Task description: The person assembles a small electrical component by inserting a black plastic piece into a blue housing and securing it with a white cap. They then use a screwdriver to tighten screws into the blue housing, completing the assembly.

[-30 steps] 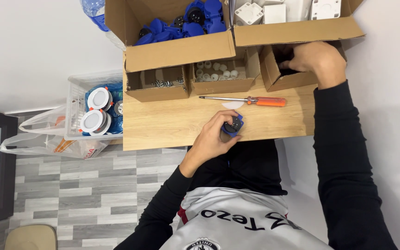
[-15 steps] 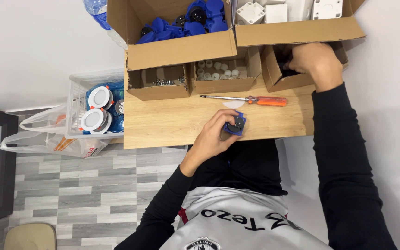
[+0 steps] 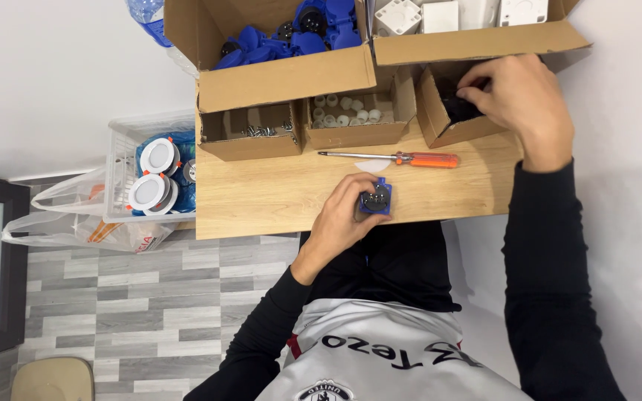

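The person's left hand [image 3: 343, 215] rests on the near edge of the pale wooden bench [image 3: 261, 197], its fingers [image 3: 362, 194] curled around a small blue square socket part with a dark round face [image 3: 375, 199]. The part sits upright on the bench with its face turned up to the camera, held between the thumb side and the fingertips. It is a firm wrap, not a loose touch.

The right hand [image 3: 518, 100] reaches far forward into a small open cardboard box at the right end of the bench [image 3: 443, 126]. Its fingers are bent down and drawn together inside the box, over something dark. Whether they actually pinch an item cannot be told, since the knuckles cover the fingertips and the contents are in shadow.

Between the two hands lies a screwdriver with an orange handle and a thin steel shaft [image 3: 403, 158]. Its long axis runs left to right across the bench, handle toward the right hand, tip pointing left. It lies just beyond the blue part, and the left hand is the nearer one to it.

Behind it stand a small cardboard box of metal screws [image 3: 254, 132] and a small cardboard box of white round pieces [image 3: 351, 115]. A large cardboard box of blue parts [image 3: 291, 37] is cut off at the top edge.
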